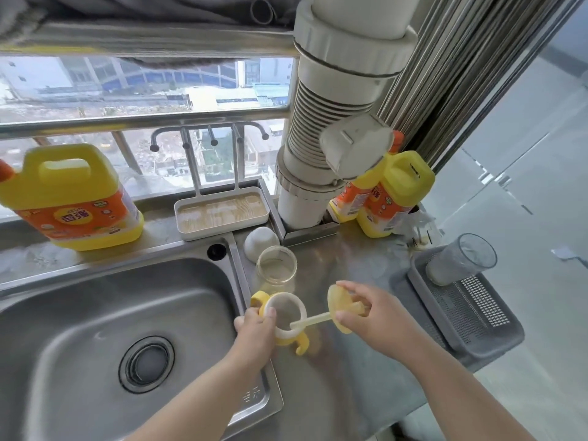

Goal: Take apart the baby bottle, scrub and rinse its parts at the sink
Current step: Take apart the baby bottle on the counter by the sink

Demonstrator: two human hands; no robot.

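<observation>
Beside the sink [79, 313], on its right rim, I see my left hand [254, 326] gripping the yellow-handled collar ring [288, 316], fingers curled round its edge. My right hand [369, 313] pinches the nipple piece [340, 307], whose straw [310, 321] points into the ring. Just behind the ring, farther from the sink's front edge, the clear bottle [276, 265] stands upright on the counter [350, 377], with a white cap [261, 241] touching it.

head camera looks steeply down, close over the sink [95, 313].
</observation>
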